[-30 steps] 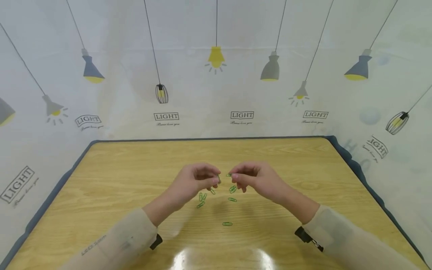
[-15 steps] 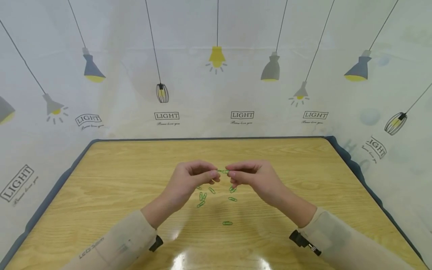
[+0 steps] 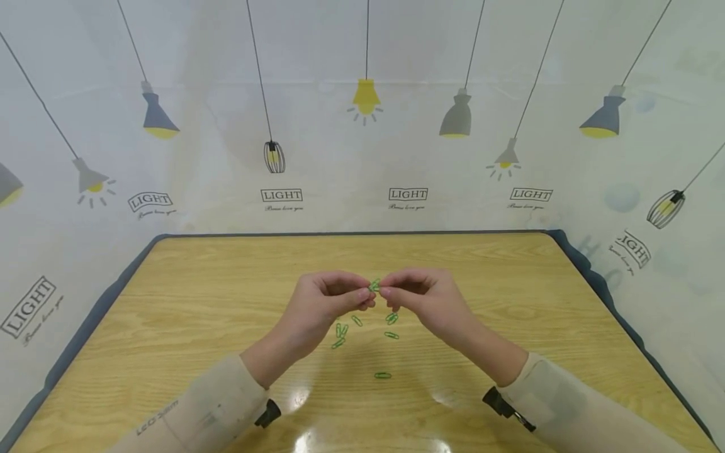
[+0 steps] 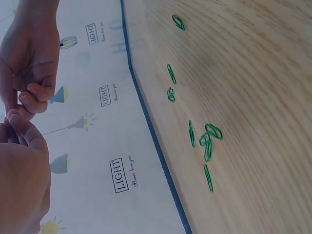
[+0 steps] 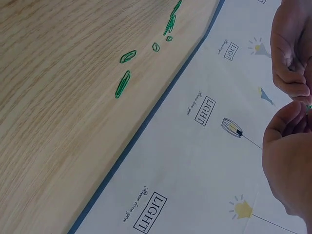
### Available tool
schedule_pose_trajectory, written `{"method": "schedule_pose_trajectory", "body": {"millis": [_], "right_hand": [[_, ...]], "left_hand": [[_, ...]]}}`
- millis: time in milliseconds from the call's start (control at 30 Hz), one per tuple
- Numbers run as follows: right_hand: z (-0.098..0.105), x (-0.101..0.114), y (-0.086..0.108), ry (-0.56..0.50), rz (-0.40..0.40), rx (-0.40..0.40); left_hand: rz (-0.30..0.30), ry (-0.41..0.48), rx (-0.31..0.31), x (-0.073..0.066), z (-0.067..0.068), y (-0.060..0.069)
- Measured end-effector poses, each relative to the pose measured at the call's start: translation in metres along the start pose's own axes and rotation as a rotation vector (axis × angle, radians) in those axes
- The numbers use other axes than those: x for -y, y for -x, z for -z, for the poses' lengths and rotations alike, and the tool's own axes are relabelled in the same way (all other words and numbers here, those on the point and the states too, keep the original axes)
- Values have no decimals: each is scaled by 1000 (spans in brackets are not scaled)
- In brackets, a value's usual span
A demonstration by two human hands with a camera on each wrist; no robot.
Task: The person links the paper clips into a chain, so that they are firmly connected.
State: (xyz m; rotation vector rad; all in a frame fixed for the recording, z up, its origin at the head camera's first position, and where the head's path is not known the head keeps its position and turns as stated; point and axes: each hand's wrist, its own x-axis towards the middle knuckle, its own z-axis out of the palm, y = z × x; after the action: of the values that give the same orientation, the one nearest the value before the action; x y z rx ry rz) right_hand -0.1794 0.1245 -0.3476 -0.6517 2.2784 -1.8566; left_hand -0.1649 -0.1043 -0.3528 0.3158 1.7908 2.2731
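Green paper clips (image 3: 374, 285) are held up between my two hands, over the middle of the table. My left hand (image 3: 323, 305) pinches from one side with thumb and forefinger. From the other side my right hand (image 3: 433, 302) pinches too, its fingertips almost meeting the left ones. The clips cross at an angle; whether they are linked I cannot tell, as fingertips cover much of them. In the left wrist view both hands sit at the left edge, and the left hand (image 4: 22, 183) hides the clips. The right wrist view shows a sliver of green at the right hand's (image 5: 287, 161) fingertips.
Several loose green paper clips lie below the hands: a lone paper clip (image 3: 382, 375) nearest me, another paper clip (image 3: 391, 335) behind it, and a cluster at left with one paper clip (image 3: 338, 343). The wooden table (image 3: 226, 264) ends at a lamp-patterned white sheet (image 3: 328, 145).
The hands were apart a second ago, the right one with a clip. They came together, clips end to end, and now the fingertips are closer with the clips angled across each other.
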Motion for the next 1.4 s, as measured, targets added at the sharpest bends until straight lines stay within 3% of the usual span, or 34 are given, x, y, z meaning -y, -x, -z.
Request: {"method": "schedule_pose_trajectory", "body": {"millis": [100,233,400,667,1033,1200,1400], "right_hand": [[0,-1,1,7,41,9],[1,-1,2,-31,106,89],[1,0,4,-157,42,174],[2,-4,2,-319,-32,192],[2,-8,2,-314,-81,237],[1,-8,2,-310,-57,216],[-2,-6,4,-238,-1,66]], "left_hand": [[18,55,7,0,-1,0],[47,100,-6,0,-1,0],[75,109,-37,0,-2,0],[110,134,-32,2,0,0],[108,106,28,5,0,0],[99,89,30,7,0,0],[115,101,-9,6,-2,1]]}}
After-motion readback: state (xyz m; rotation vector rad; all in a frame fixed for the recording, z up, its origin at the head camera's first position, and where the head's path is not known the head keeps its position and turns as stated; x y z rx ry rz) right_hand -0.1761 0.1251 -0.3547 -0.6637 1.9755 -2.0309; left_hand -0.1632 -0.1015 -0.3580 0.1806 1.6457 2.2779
